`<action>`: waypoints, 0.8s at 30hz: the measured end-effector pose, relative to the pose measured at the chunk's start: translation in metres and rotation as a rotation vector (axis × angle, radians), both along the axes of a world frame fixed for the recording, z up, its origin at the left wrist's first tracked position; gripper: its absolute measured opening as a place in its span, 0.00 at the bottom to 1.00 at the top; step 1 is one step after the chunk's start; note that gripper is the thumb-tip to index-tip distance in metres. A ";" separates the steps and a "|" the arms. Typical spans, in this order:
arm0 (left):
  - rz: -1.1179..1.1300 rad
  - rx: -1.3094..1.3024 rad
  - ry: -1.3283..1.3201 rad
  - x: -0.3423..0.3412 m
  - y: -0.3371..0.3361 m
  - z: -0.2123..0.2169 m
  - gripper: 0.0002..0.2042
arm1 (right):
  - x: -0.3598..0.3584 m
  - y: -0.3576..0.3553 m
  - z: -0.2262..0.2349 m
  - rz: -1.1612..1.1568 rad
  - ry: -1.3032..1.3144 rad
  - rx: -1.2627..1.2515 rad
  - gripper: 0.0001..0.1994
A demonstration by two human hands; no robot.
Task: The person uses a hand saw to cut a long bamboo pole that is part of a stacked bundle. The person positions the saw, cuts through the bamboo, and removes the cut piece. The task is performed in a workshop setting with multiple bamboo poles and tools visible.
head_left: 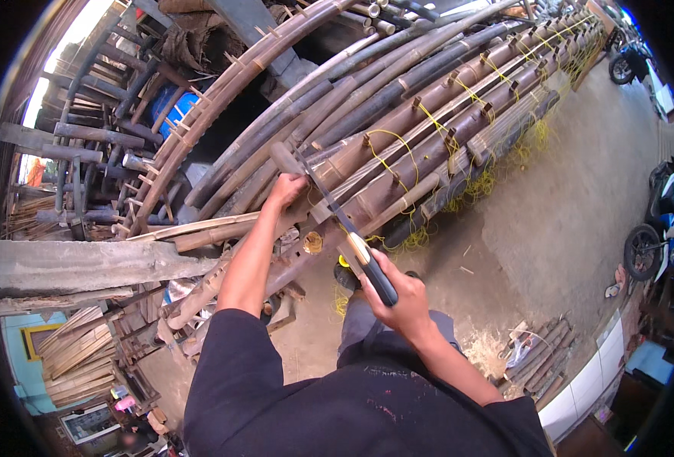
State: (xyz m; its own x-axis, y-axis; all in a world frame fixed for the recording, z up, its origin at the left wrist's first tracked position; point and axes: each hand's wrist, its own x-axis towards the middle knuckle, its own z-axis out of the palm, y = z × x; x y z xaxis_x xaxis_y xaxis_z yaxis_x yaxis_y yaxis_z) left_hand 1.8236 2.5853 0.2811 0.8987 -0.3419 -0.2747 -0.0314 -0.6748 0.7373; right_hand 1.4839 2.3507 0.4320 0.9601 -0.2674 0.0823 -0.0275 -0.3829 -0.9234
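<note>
My right hand [401, 293] is wrapped round the black-and-tan handle of a long, narrow-bladed tool [329, 194]. Its blade slants up and left across the near ends of brown bamboo poles [363, 206]. My left hand [287, 189] is closed beside the blade's far end, under a short brown cylindrical piece [282, 158]. What its fingers hold, if anything, is hidden. Below the blade, a bamboo pole [291, 263] shows a pale cut opening [312, 242]. Short pegs stick out of the long poles, with yellow string [432, 118] looped around them.
A curved bamboo pole with pegs [219, 103] arches at the left. A concrete beam [93, 261] lies below it. Cut bamboo pieces [542, 354] and shavings [483, 352] lie on the floor at the lower right. Motorbikes [645, 247] stand along the right edge.
</note>
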 end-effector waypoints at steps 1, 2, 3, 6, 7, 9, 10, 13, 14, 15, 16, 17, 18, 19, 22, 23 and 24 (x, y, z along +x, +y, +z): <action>-0.007 0.031 0.022 0.006 0.002 0.001 0.21 | 0.013 0.001 0.002 0.015 0.023 -0.015 0.29; -0.015 0.061 0.043 0.012 0.005 0.002 0.21 | 0.020 0.002 0.003 0.030 0.045 -0.031 0.29; -0.021 0.092 0.063 0.016 0.007 0.002 0.21 | 0.019 0.003 0.001 0.027 0.026 -0.036 0.29; -0.038 0.051 -0.008 0.007 -0.005 0.006 0.20 | 0.009 -0.004 0.000 0.002 -0.042 -0.048 0.29; -0.032 0.017 -0.036 0.002 -0.006 0.004 0.20 | 0.003 -0.006 0.003 -0.001 -0.016 -0.014 0.28; 0.002 0.022 0.005 0.007 -0.009 0.007 0.20 | -0.003 -0.008 0.007 -0.010 0.038 0.054 0.28; -0.006 0.043 0.024 0.011 -0.009 0.006 0.20 | 0.000 -0.006 0.007 -0.020 -0.005 0.005 0.28; -0.016 0.064 0.074 0.018 -0.003 0.000 0.20 | -0.003 -0.001 0.001 -0.010 0.049 -0.025 0.28; -0.010 0.056 0.072 0.020 0.005 -0.004 0.20 | -0.003 0.000 -0.003 -0.017 -0.026 -0.022 0.28; -0.002 0.049 0.070 0.021 0.014 -0.009 0.20 | -0.010 -0.002 0.001 -0.009 -0.014 0.003 0.28; -0.017 -0.043 -0.091 0.010 0.005 -0.011 0.20 | -0.016 -0.006 0.009 -0.013 0.004 0.028 0.28; 0.014 -0.076 -0.078 0.007 -0.001 -0.009 0.20 | -0.018 -0.010 0.012 -0.016 0.022 0.053 0.29; 0.011 -0.040 -0.019 0.013 -0.003 -0.003 0.21 | -0.015 -0.010 0.007 -0.021 0.013 0.038 0.30; 0.008 -0.006 0.041 0.016 -0.003 0.000 0.21 | -0.012 -0.010 0.005 -0.015 0.009 0.017 0.30; -0.073 -0.046 -0.067 0.016 -0.002 0.005 0.21 | 0.013 -0.001 0.007 0.008 0.072 0.001 0.29; -0.066 -0.019 -0.034 0.018 -0.002 0.009 0.21 | 0.012 -0.002 0.004 -0.001 0.039 -0.004 0.29; -0.059 0.008 -0.002 0.020 -0.004 0.013 0.21 | 0.007 -0.004 -0.001 -0.011 0.006 -0.008 0.29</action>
State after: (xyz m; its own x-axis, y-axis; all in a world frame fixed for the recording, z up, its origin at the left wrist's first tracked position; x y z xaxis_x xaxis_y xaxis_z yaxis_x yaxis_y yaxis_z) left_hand 1.8438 2.5818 0.2936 0.8774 -0.3924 -0.2759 -0.0727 -0.6773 0.7321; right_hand 1.4912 2.3471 0.4313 0.9576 -0.2771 0.0787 -0.0373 -0.3901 -0.9200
